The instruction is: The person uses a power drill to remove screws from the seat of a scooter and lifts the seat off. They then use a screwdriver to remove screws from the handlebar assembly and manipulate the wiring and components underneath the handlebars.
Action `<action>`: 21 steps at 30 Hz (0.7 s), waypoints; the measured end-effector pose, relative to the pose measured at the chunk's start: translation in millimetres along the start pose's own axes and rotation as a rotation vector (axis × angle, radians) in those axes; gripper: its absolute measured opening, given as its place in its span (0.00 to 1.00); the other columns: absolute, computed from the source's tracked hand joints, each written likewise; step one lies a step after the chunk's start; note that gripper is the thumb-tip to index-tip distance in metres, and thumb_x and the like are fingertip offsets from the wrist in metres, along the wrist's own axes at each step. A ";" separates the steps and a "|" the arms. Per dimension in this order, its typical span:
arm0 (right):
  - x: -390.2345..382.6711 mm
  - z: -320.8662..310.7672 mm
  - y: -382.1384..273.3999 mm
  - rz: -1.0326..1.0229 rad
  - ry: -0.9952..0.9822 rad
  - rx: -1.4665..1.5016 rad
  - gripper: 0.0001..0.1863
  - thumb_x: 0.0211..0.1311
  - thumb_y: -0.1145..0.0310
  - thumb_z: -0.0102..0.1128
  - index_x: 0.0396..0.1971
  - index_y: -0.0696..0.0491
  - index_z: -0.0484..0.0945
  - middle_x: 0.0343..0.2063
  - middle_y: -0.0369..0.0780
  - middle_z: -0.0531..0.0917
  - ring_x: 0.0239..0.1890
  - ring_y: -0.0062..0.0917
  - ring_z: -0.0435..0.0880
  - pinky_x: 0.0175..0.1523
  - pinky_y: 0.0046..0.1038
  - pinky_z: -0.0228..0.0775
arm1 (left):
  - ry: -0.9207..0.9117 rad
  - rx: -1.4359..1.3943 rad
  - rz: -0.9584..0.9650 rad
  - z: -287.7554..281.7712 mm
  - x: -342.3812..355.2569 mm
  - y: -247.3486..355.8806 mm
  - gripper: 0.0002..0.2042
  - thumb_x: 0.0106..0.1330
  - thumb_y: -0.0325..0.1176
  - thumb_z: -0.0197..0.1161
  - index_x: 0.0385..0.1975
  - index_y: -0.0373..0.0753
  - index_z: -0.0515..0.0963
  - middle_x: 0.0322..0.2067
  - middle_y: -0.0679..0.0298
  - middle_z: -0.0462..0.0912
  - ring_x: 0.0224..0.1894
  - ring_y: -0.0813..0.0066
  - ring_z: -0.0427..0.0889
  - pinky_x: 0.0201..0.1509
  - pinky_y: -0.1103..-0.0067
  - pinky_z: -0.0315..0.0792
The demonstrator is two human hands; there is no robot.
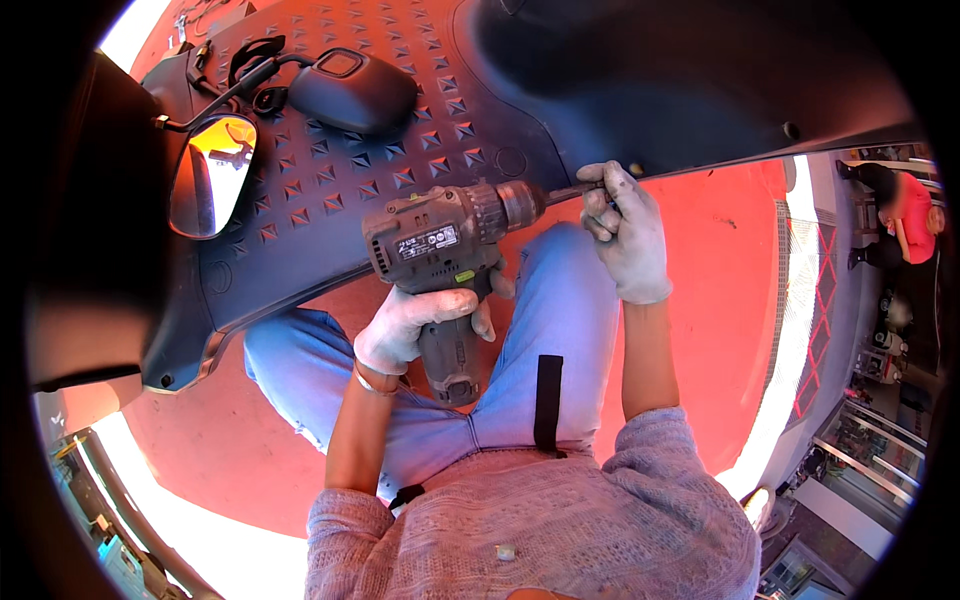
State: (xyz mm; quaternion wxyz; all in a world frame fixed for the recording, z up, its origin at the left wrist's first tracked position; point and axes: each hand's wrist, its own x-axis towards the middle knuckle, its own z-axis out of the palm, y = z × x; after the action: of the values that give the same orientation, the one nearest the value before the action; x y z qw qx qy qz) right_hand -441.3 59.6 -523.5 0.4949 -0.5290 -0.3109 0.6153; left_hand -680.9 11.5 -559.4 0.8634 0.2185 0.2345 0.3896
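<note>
My left hand, in a pale work glove, is wrapped round the grip of a dark, worn cordless drill. The drill lies across in front of my knees, its chuck turned to the right. A long, thin driver bit sticks out of the chuck. At its far end my right hand, gloved too, is pinched with thumb and fingers, which hide the bit's tip. Whether a small screw is held there I cannot tell. Just beyond is the dark plastic edge of a vehicle's footboard.
On the studded footboard lie a rear-view mirror and a second mirror, face down. A dark curved body panel rises at the far right. Below is a red floor. Another person in red is off at the right, near shelving.
</note>
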 end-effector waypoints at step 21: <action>-20.4 -59.8 36.1 0.001 -0.186 0.333 0.20 0.60 0.67 0.40 0.44 0.64 0.74 0.24 0.34 0.73 0.25 0.13 0.67 0.33 0.15 0.60 | 0.184 -0.049 0.283 -0.4 130.3 119.6 0.17 0.67 0.36 0.54 0.50 0.32 0.68 0.45 0.51 0.76 0.52 0.54 0.73 0.59 0.60 0.67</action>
State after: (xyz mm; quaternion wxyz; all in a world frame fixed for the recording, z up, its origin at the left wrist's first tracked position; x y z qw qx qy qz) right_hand -395.1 20.6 -564.0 0.5445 -0.3807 -0.2491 0.7047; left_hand -672.9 184.5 -523.2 0.7798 0.1919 0.2698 0.5314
